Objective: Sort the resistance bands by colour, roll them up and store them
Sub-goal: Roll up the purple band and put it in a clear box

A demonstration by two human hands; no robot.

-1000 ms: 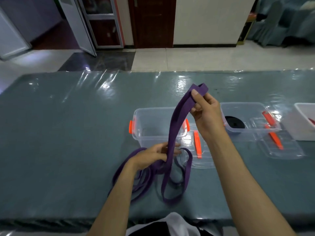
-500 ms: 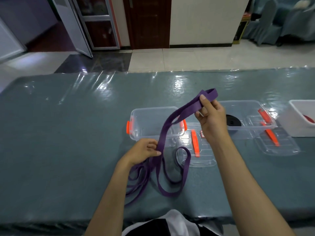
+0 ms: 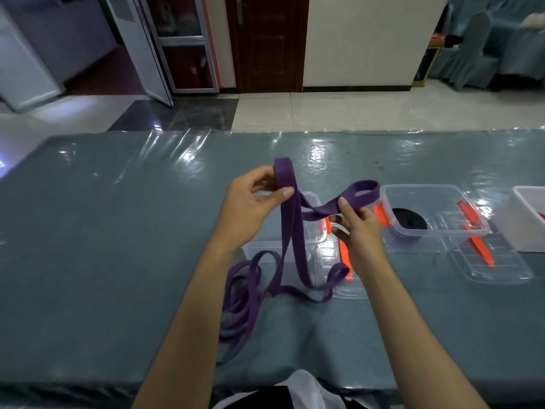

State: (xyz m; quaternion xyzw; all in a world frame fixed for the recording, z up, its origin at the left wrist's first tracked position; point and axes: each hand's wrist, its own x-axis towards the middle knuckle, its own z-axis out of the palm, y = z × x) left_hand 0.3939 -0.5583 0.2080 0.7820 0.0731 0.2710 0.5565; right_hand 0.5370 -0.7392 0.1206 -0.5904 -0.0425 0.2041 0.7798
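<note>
Holding a purple band (image 3: 290, 231) up over the bench (image 3: 88, 246): left hand (image 3: 250, 208) pinched one fold at 11 o'clock, right hand (image 3: 358, 228) pinched another at 1 o'clock. Judged early: one black roll (image 3: 410, 223) already stored in the clear box (image 3: 472, 228) at 2 o'clock, purple unrolled. Looked flat, matte, limp, trailing in loose loops toward 7 o'clock.

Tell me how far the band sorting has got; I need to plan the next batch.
Done: one black rolled band lies in a clear box. In hand: the left hand and right hand both pinch a purple band, unrolled, most of it loose on the table. Left: rolling and storing the purple; the clear box behind it looks empty.
</note>
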